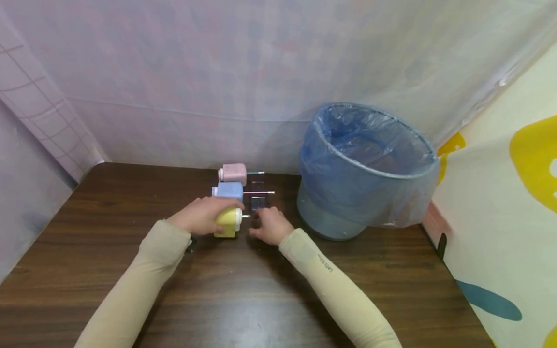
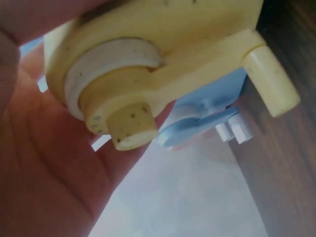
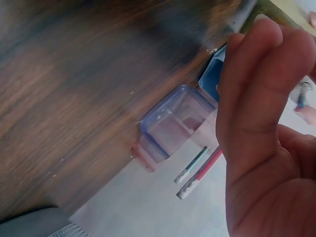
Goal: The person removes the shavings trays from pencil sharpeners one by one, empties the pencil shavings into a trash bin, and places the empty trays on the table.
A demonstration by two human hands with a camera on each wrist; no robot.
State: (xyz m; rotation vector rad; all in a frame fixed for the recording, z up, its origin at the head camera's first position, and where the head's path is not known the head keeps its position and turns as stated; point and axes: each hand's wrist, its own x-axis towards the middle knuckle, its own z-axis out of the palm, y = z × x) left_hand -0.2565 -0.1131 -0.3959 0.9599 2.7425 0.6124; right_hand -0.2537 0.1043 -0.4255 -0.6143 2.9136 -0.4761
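Observation:
My left hand grips a yellow crank pencil sharpener from its left side. Its crank handle points away from the body in the left wrist view. A short pencil end with a metal tip sticks out of its right face. My right hand hovers just right of it, fingers bent loosely with nothing visible between them. Behind it lie a blue sharpener with a reddish pencil and a pink sharpener with a green pencil. Clear shavings drawers extend from these two.
A large bin lined with a blue plastic bag stands at the right rear. The dark wooden table meets a curtain-like wall covering at the back. Another patterned cloth hangs along the right edge.

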